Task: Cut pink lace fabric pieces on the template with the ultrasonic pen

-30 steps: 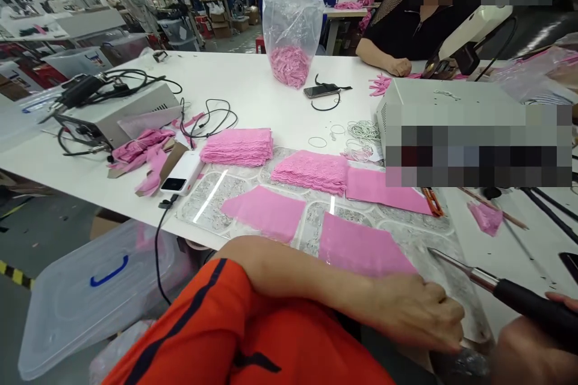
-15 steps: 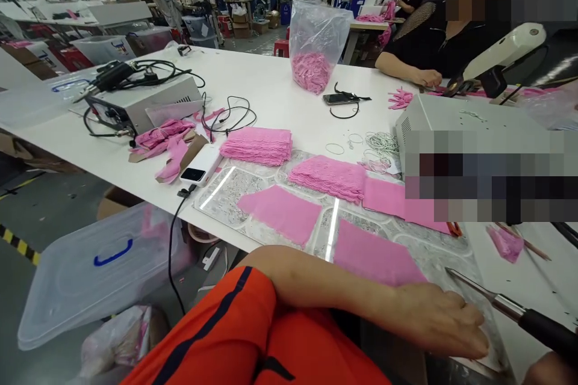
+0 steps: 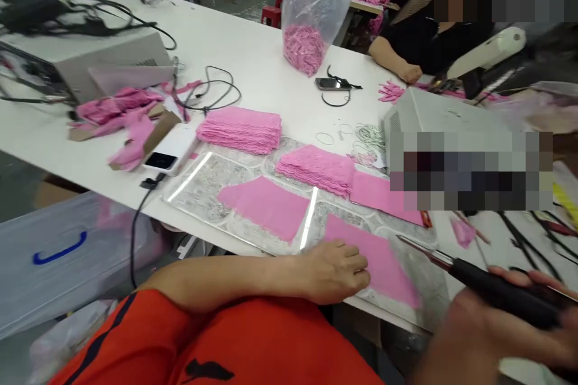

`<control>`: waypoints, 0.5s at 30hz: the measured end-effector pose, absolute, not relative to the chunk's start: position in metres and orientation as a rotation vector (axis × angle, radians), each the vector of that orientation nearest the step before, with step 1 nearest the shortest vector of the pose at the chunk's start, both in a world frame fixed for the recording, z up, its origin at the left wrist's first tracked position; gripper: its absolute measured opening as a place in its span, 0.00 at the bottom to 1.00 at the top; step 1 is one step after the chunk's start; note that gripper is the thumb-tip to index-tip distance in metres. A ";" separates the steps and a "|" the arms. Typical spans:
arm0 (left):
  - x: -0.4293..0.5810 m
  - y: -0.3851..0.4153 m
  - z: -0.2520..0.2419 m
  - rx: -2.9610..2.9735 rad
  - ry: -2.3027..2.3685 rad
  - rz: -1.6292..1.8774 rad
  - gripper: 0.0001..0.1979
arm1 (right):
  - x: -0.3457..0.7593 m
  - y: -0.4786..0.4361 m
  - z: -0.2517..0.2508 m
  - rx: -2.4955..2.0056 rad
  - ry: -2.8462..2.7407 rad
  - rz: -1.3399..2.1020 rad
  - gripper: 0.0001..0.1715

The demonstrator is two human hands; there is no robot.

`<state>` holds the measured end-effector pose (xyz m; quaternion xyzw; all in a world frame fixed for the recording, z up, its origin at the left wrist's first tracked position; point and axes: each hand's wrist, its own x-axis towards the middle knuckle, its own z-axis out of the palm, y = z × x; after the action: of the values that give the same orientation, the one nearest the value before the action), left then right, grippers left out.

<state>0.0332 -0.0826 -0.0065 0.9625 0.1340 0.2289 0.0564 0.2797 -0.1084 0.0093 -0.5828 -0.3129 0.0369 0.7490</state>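
Note:
My left hand rests at the table's front edge, over the left edge of a flat pink fabric piece. Its fingers are curled under, and what they hold, if anything, is hidden. Slightly blurred at the lower right, my right hand grips a black-handled tool with a pointed metal tip. That tip points left, above the fabric piece's right side. Another cut pink piece lies flat to the left on a patterned clear mat. Behind are two stacks of pink fabric, one left and one right.
A grey box stands at the right, partly blurred out. At the left are another grey box with cables, pink scraps and a white power bank. A bag of pink pieces stands behind. A co-worker's arm rests across the table.
My left hand has moved left, from the mat's right front onto the pink piece's left edge. My right hand has come further into view with the tool. The view has tilted down.

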 end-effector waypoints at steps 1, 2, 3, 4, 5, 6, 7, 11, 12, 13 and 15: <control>0.044 -0.084 -0.006 2.922 0.336 0.686 0.06 | 0.277 -0.105 0.013 -1.184 -0.578 -0.009 0.11; 0.056 -0.087 -0.005 2.921 0.266 0.665 0.06 | 0.274 -0.103 0.016 -1.169 -0.538 -0.005 0.09; 0.068 -0.089 -0.004 2.916 0.203 0.635 0.07 | 0.272 -0.104 0.018 -1.178 -0.525 -0.006 0.09; 0.081 -0.091 -0.004 2.911 0.151 0.602 0.07 | 0.272 -0.105 0.019 -1.194 -0.525 -0.017 0.09; 0.094 -0.092 -0.004 2.905 0.114 0.569 0.07 | 0.272 -0.108 0.019 -1.208 -0.521 -0.015 0.08; 0.106 -0.094 -0.004 2.899 0.093 0.545 0.07 | 0.273 -0.111 0.018 -1.210 -0.513 -0.014 0.08; 0.118 -0.095 -0.004 2.895 0.082 0.529 0.07 | 0.275 -0.115 0.016 -1.201 -0.495 -0.010 0.08; 0.149 -0.091 -0.006 2.866 0.080 0.458 0.05 | 0.284 -0.126 0.008 -1.119 -0.413 0.082 0.09; 0.153 -0.087 -0.005 2.848 0.107 0.428 0.05 | 0.285 -0.129 0.006 -1.109 -0.396 0.112 0.09; 0.154 -0.082 -0.003 2.824 0.150 0.398 0.05 | 0.286 -0.132 0.005 -1.110 -0.382 0.141 0.09; 0.149 -0.069 0.006 2.758 0.273 0.361 0.04 | 0.286 -0.141 0.003 -1.145 -0.341 0.180 0.09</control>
<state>0.1495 -0.0689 0.0057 0.9720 0.0963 0.1272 0.1725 0.2862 -0.1414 0.0034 -0.5383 -0.1605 0.0846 0.8230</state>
